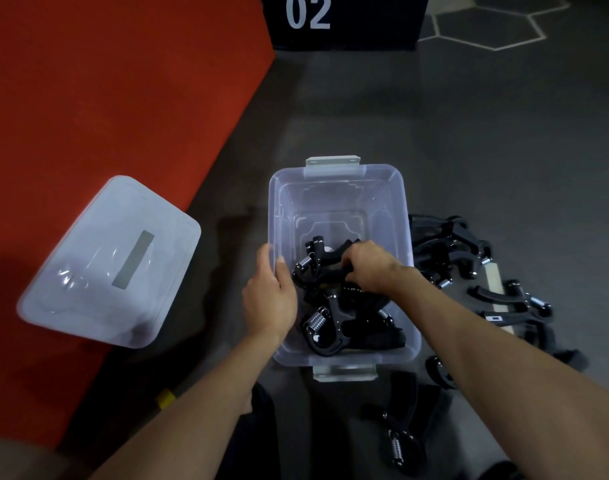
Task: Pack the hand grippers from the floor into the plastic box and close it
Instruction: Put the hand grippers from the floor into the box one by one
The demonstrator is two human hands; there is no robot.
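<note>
Grey floor, red mat at left. Plastic box (341, 188) rim gripped by left hand (270, 299). Right hand (369, 268) fingers curled on hand gripper (322, 261) inside box. More hand grippers (476, 271) scattered at right; lid (109, 261) set aside. Judged rigid, light, springy; best held by handle.

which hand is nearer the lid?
Left. The left hand grips the box's left rim, on the side where the lid lies on the floor; the right hand is inside the box, farther away.

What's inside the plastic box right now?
Several black hand grippers lie in the plastic box; the right hand holds one there. Those beneath are covered, so no count.
</note>
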